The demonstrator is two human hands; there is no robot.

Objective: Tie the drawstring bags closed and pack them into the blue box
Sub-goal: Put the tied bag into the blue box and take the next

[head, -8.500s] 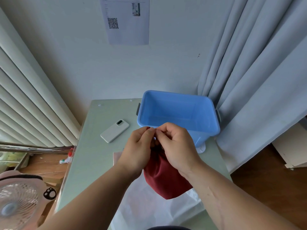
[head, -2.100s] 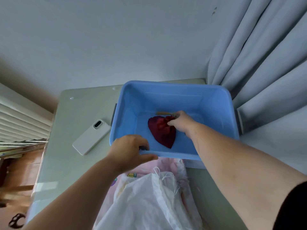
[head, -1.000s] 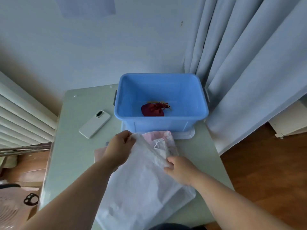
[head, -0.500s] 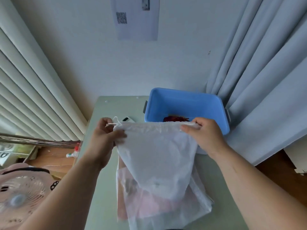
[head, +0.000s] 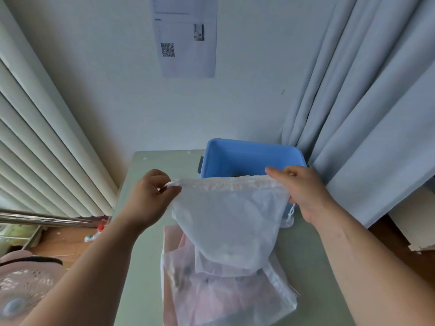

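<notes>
A second ago the white bag (head: 230,222) lay on the pile (head: 223,297) on the surface (head: 146,290). Now we see it raised in front of the box (head: 249,156), and since half a second ago its top hem has puckered into gathers while our hands have drawn slightly further apart. The phone seen then is now hidden, and of the red bag in the box only a dark sliver shows above the hem.

The bag hangs between our hands, its hem stretched from one to the other and its bottom drooping over the pile. The left hand (head: 150,196) has its fingers curled, pinching the hem's left end, with a loop of cord at the thumb. The right hand (head: 303,191) grips the right end, forefinger lying straight along the hem, and a cord (head: 291,211) dangles below the palm.

A sheet (head: 186,36) on the wall bears a QR code (head: 167,49); its print is too small to read.
</notes>
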